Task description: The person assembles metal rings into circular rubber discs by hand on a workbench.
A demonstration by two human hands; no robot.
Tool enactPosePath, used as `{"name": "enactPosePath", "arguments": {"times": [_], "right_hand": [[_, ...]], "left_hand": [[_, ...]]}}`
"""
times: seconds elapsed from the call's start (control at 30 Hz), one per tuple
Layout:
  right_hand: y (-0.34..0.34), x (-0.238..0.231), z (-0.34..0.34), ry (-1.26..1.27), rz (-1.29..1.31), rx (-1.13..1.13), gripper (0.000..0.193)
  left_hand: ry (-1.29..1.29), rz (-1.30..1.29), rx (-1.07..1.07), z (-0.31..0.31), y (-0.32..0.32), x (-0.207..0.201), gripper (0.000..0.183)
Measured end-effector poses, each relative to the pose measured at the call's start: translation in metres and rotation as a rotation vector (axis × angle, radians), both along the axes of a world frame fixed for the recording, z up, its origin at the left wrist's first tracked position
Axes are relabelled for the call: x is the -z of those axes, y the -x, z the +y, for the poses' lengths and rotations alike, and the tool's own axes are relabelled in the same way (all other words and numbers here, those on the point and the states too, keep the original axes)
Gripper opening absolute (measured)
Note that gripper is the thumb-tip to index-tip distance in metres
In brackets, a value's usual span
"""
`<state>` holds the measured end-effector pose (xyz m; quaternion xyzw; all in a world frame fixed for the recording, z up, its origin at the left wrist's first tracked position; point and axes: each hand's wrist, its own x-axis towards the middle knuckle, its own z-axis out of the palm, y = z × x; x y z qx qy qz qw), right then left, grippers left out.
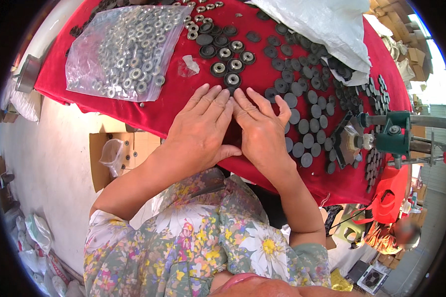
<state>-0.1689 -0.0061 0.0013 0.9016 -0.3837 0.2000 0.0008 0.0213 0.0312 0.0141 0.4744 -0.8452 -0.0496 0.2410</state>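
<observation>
My left hand (pixel 198 126) lies palm down on the red cloth, fingers stretched out and thumb apart. Beside it my right hand (pixel 262 131) is also palm down, with its fingers extended. The fingertips of both hands meet at a small black round piece (pixel 231 91), partly hidden by them. Just beyond is a black cap with a metal ring bearing (pixel 232 79) in it. Several more such filled caps (pixel 236 65) stand behind, among plain black caps (pixel 207 51). Neither hand visibly grips anything.
A clear plastic bag of metal ring bearings (pixel 129 54) lies at left on the red cloth (pixel 171 94). Many black discs (pixel 302 126) spread to the right, near a white sack (pixel 327 29). A green metal clamp fixture (pixel 394 131) stands at the right edge. A cardboard box (pixel 99 168) sits below.
</observation>
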Motion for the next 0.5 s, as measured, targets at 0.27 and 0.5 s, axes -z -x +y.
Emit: {"name": "enactPosePath", "arguments": {"times": [0.27, 0.5], "right_hand": [[-0.003, 0.008, 0.002, 0.062, -0.009, 0.027, 0.043], [0.028, -0.023, -0.057, -0.048, -0.412, -0.015, 0.034]], "left_hand": [[0.007, 0.038, 0.010, 0.002, -0.006, 0.012, 0.091], [0.037, 0.190, -0.022, 0.014, 0.007, 0.035, 0.082]]}}
